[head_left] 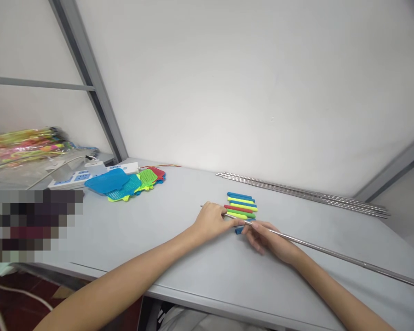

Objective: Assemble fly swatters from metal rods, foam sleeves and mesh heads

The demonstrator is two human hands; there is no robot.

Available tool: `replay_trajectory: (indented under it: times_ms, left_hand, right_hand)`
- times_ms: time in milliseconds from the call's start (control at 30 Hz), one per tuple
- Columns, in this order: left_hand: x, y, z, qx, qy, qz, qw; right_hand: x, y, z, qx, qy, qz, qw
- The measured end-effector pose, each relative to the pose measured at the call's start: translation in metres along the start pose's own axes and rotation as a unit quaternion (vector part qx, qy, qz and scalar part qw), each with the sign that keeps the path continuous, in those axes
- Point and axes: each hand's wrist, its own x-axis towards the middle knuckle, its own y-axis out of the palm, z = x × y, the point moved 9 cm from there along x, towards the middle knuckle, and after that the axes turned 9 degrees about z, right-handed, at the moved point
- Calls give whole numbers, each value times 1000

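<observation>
A long, thin metal rod [326, 250] slants across the front of me, its far length running out past the right edge of the view. My left hand [212, 221] is closed around its thin end, and the tip pokes out beyond the knuckles. My right hand [271, 239] pinches the rod a little farther along, between thumb and fingers, with the lower fingers curled loosely. Just behind both hands lie several coloured plastic tubes, among them a red tube [239, 209] and a yellow tube [244, 207]. A blue tube [239, 230] is partly hidden by my hands.
Several metal rods [296, 192] lie along the wall at the back right. Fly swatter heads, including a blue one [106, 181], overlap on the left by a white power strip [72, 180]. Plastic-wrapped colourful items [24, 145] sit farther left, near a pixelated patch.
</observation>
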Motion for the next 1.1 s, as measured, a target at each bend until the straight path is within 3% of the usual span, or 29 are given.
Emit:
replay_trajectory:
  times_ms: [1100]
  left_hand:
    - [-12,14,-17,-18,82,-5,996]
  right_hand:
    - [-2,-2,-6,19,12,19,1000]
